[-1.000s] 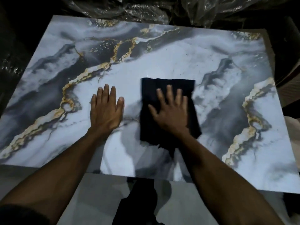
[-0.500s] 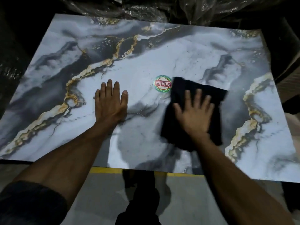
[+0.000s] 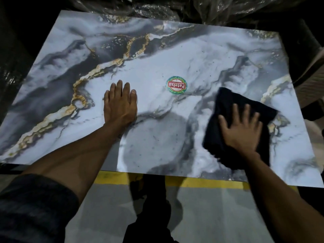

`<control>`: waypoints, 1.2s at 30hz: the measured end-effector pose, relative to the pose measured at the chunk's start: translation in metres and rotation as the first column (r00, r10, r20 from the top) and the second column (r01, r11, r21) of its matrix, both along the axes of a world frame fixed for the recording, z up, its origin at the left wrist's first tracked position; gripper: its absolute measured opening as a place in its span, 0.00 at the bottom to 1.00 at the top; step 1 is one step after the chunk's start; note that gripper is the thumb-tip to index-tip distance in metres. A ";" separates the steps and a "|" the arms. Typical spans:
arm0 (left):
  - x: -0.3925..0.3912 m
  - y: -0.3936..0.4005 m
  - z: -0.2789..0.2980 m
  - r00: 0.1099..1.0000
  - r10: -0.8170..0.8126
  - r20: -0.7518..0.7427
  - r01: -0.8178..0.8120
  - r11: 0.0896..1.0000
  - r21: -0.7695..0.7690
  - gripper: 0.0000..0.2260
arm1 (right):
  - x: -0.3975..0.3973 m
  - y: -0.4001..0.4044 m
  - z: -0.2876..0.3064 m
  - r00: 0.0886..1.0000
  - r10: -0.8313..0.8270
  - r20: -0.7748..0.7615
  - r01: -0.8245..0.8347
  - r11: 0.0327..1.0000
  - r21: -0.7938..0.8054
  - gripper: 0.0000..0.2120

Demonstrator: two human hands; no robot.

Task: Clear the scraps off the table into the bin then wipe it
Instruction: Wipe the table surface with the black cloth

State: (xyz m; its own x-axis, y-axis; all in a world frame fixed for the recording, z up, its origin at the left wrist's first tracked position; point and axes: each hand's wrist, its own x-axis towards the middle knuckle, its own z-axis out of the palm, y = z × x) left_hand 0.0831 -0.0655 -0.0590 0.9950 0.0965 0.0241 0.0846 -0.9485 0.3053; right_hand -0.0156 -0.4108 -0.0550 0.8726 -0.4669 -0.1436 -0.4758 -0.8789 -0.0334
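Nearest, a yellow floor line point(image 3: 201, 182) just under the near edge of the marble table point(image 3: 157, 146). Right hand point(image 3: 242, 132) spread flat, pressing a black cloth point(image 3: 226, 109) near the right edge; left hand point(image 3: 120, 106) flat on bare top, fingers straight. Between and beyond them, a round sticker point(image 3: 176, 84); open surface past it to crinkled plastic sheeting point(image 3: 157, 7).

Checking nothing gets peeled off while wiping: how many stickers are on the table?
1. A round sticker sits mid-table, between the left hand and the cloth. The cloth could hide another.
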 end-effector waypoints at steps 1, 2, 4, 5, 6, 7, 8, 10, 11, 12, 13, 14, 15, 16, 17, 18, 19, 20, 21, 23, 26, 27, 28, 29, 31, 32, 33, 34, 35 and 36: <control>0.000 0.000 0.000 1.000 -0.001 0.000 0.001 1.000 0.006 0.25 | -0.008 -0.019 0.002 0.998 -0.064 -0.016 0.064 0.998 0.010 0.41; -0.001 -0.001 -0.001 1.000 -0.005 0.003 0.005 1.000 0.016 0.25 | -0.015 -0.032 0.004 0.993 -0.111 -0.033 0.112 0.994 0.019 0.42; -0.001 -0.001 -0.003 1.000 -0.009 0.002 0.009 0.999 0.036 0.26 | -0.022 -0.034 0.006 0.986 -0.164 -0.040 0.165 0.986 0.031 0.42; 0.000 -0.001 -0.003 1.000 -0.006 0.000 0.006 0.999 0.042 0.26 | -0.021 -0.023 0.007 0.987 -0.159 -0.029 0.160 0.986 0.036 0.42; 0.000 0.000 -0.003 1.000 -0.004 0.003 0.004 0.999 0.048 0.26 | -0.020 -0.004 0.006 0.993 -0.117 -0.012 0.117 0.993 0.033 0.41; 0.000 0.000 -0.003 1.000 -0.007 0.010 0.006 0.999 0.053 0.26 | -0.019 0.021 0.005 0.999 -0.044 0.018 0.043 0.999 0.028 0.40; -0.001 0.000 -0.003 1.000 -0.009 0.020 0.008 0.998 0.055 0.26 | -0.018 0.052 0.003 0.998 0.047 0.050 -0.048 0.998 0.029 0.39; -0.002 0.000 -0.002 0.999 -0.006 0.034 0.005 0.999 0.038 0.25 | -0.018 0.120 -0.003 0.967 0.231 0.104 -0.237 0.970 0.049 0.36; -0.002 0.000 -0.001 0.999 -0.002 0.037 0.001 1.000 0.026 0.25 | -0.018 0.152 -0.005 0.943 0.305 0.134 -0.315 0.947 0.064 0.35; -0.002 0.000 -0.001 0.999 0.001 0.036 -0.001 1.000 0.015 0.24 | -0.019 0.179 -0.005 0.918 0.363 0.159 -0.378 0.922 0.078 0.34; -0.002 0.000 -0.001 0.999 0.005 0.032 -0.005 1.000 0.008 0.24 | -0.019 0.197 -0.005 0.896 0.411 0.168 -0.428 0.900 0.086 0.33; -0.002 -0.001 0.000 1.000 0.008 0.030 -0.008 1.000 0.005 0.24 | -0.020 0.206 -0.006 0.878 0.450 0.161 -0.467 0.880 0.088 0.33; -0.001 -0.001 -0.001 0.999 0.008 0.034 -0.008 1.000 0.005 0.24 | -0.019 0.205 -0.007 0.866 0.477 0.151 -0.493 0.866 0.088 0.33; -0.001 0.000 -0.001 0.999 0.005 0.043 -0.005 1.000 0.006 0.23 | -0.018 0.196 -0.008 0.864 0.482 0.146 -0.497 0.863 0.088 0.34; -0.001 0.000 -0.001 0.999 -0.002 0.048 0.001 1.000 0.006 0.24 | -0.019 0.178 -0.009 0.880 0.456 0.136 -0.469 0.879 0.089 0.34; -0.002 0.001 0.000 0.999 -0.006 0.050 0.006 1.000 0.006 0.24 | -0.020 0.156 -0.008 0.907 0.405 0.116 -0.415 0.906 0.087 0.35; -0.002 0.001 0.000 0.999 -0.009 0.052 0.009 1.000 0.007 0.24 | -0.021 0.130 -0.007 0.937 0.339 0.086 -0.346 0.935 0.076 0.36; -0.002 0.002 0.000 0.998 -0.014 0.054 0.014 1.000 0.010 0.24 | -0.024 0.101 -0.006 0.963 0.266 0.049 -0.269 0.961 0.057 0.37; -0.003 0.002 0.000 0.998 -0.022 0.059 0.021 1.000 0.016 0.24 | -0.029 0.071 -0.005 0.983 0.184 0.018 -0.185 0.982 0.036 0.37; -0.004 0.001 0.001 0.997 -0.036 0.067 0.034 0.999 0.026 0.24 | -0.046 0.013 0.000 1.000 0.011 -0.013 -0.011 1.000 0.010 0.39; -0.004 0.001 0.002 0.997 -0.038 0.069 0.036 0.999 0.030 0.24 | -0.072 -0.038 0.008 0.984 -0.174 -0.042 0.175 0.984 0.029 0.41; -0.004 0.001 0.002 0.997 -0.041 0.066 0.039 0.999 0.035 0.24 | -0.075 -0.041 0.008 0.978 -0.203 -0.047 0.205 0.978 0.031 0.41; -0.004 0.001 0.002 0.997 -0.043 0.064 0.040 0.999 0.034 0.24 | -0.077 -0.035 0.008 0.975 -0.218 -0.040 0.220 0.975 0.031 0.40; -0.003 0.002 0.002 0.997 -0.042 0.064 0.040 0.999 0.034 0.25 | -0.076 -0.022 0.007 0.977 -0.210 -0.020 0.211 0.977 0.034 0.40; -0.003 0.002 0.003 0.996 -0.045 0.072 0.042 0.998 0.040 0.25 | -0.073 0.027 0.003 0.992 -0.108 0.057 0.106 0.994 0.034 0.37; -0.002 0.002 0.003 0.996 -0.045 0.074 0.042 0.998 0.040 0.25 | -0.071 0.059 0.000 0.996 -0.030 0.086 0.027 0.999 0.037 0.36; -0.002 0.002 0.004 0.996 -0.041 0.073 0.039 0.999 0.034 0.25 | -0.069 0.094 -0.003 0.992 0.056 0.112 -0.062 0.997 0.047 0.35; -0.003 0.002 0.004 0.997 -0.037 0.070 0.036 0.999 0.024 0.24 | -0.067 0.128 -0.005 0.980 0.141 0.139 -0.151 0.986 0.065 0.34; -0.003 0.002 0.004 0.997 -0.033 0.069 0.033 0.999 0.015 0.24 | -0.065 0.160 -0.006 0.961 0.219 0.167 -0.235 0.969 0.080 0.33; -0.003 0.001 0.003 0.997 -0.029 0.070 0.029 1.000 0.009 0.24 | -0.062 0.185 -0.006 0.941 0.289 0.179 -0.308 0.947 0.093 0.32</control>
